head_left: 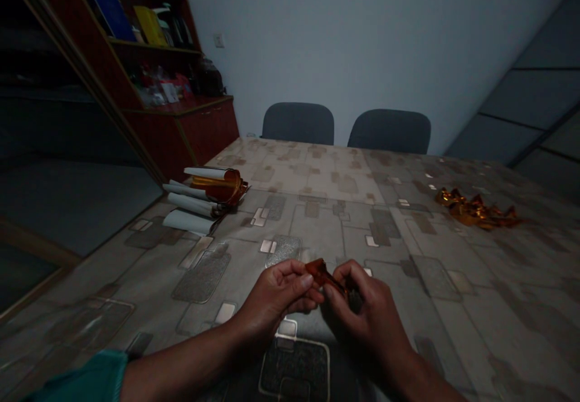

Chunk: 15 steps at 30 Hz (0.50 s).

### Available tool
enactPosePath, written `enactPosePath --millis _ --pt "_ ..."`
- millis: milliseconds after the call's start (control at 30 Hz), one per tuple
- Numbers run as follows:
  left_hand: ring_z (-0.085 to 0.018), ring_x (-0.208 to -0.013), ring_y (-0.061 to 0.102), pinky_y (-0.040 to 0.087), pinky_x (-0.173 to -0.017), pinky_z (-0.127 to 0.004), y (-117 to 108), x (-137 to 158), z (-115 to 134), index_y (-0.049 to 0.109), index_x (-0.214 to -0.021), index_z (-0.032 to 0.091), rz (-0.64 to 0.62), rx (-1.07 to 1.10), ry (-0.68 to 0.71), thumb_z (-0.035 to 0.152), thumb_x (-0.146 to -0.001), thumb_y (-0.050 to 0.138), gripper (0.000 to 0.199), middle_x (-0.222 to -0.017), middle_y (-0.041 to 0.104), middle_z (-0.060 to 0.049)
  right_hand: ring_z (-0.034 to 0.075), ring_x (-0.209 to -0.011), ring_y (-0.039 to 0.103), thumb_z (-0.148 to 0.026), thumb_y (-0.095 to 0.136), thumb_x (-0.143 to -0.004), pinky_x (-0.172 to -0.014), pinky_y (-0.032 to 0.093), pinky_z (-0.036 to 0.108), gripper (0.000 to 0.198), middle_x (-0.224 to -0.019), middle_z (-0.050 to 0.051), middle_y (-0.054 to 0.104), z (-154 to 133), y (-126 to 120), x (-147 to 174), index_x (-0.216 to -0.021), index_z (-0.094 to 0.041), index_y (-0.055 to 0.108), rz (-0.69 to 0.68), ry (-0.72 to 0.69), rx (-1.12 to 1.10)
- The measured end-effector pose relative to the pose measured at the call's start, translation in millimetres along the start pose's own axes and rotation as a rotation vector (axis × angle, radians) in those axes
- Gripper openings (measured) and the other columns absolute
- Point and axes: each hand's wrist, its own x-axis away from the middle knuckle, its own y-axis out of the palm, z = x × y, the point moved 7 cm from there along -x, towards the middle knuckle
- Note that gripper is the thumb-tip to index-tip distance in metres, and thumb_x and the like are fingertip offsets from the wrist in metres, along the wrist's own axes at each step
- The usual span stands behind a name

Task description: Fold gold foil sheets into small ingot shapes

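Observation:
Between my hands, above the near part of the table, is a small folded piece of shiny gold foil paper (pixel 319 271). My left hand (pixel 287 287) pinches its left end between thumb and fingers. The other end is in the closed fingers of my right hand (pixel 360 293), which cover part of it. Toward the left edge of the table lies a stack of curled foil paper sheets (pixel 220 187), gold on one side and whitish on the other. Several folded gold foil pieces (pixel 478 208) with pointed ends sit in a cluster at the right.
A patterned cloth (pixel 326 220) covers the table (pixel 317 166). Two grey chairs (pixel 298 123) stand at its far side, before a pale wall. A red-brown cabinet (pixel 208 127) with items on its shelves is at the back left. The room is dim.

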Motion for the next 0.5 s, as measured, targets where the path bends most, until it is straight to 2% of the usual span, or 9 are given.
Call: enactPosePath --millis 133,300,400,500 --pt "-0.010 -0.060 0.064 0.048 -0.057 -0.018 1 -1 -1 0.061 -0.079 0.013 -0.029 -0.014 0.038 0.037 -0.070 0.086 0.036 -0.066 0.070 -0.002 0.011 -0.045 0.050 -0.019 0.052 -0.082 -0.046 0.037 0.021 0.014 -0.055 -0.005 0.051 -5 1 1 -0.070 -0.023 0.044 0.049 -0.066 0.029" --pt "-0.007 -0.055 0.059 0.044 -0.056 -0.016 1 -3 0 0.060 -0.075 0.013 -0.044 -0.023 0.081 0.034 -0.072 0.085 0.033 -0.062 0.069 -0.001 0.011 -0.045 0.048 -0.018 0.052 -0.081 -0.046 0.035 0.021 0.014 -0.055 -0.006 0.049 -8 4 0 -0.071 -0.023 0.043 0.016 -0.027 -0.056" --pt "-0.006 -0.052 0.056 0.042 -0.054 -0.016 0 -4 0 0.059 -0.075 0.014 -0.045 0.011 0.069 0.035 -0.071 0.086 0.034 -0.060 0.065 0.001 0.012 -0.050 0.048 -0.025 0.057 -0.081 -0.049 0.036 0.024 0.013 -0.059 -0.005 0.050 -4 5 1 -0.075 -0.023 0.046 -0.065 0.047 -0.209" --pt "-0.006 -0.052 0.055 0.040 -0.052 -0.015 0 -3 -1 0.061 -0.082 0.014 -0.059 0.054 0.028 0.035 -0.070 0.087 0.035 -0.066 0.065 0.001 0.016 -0.062 0.051 -0.040 0.052 -0.091 -0.058 0.040 0.028 0.020 -0.068 -0.002 0.053 5 5 3 -0.083 -0.022 0.054 -0.134 0.145 -0.499"
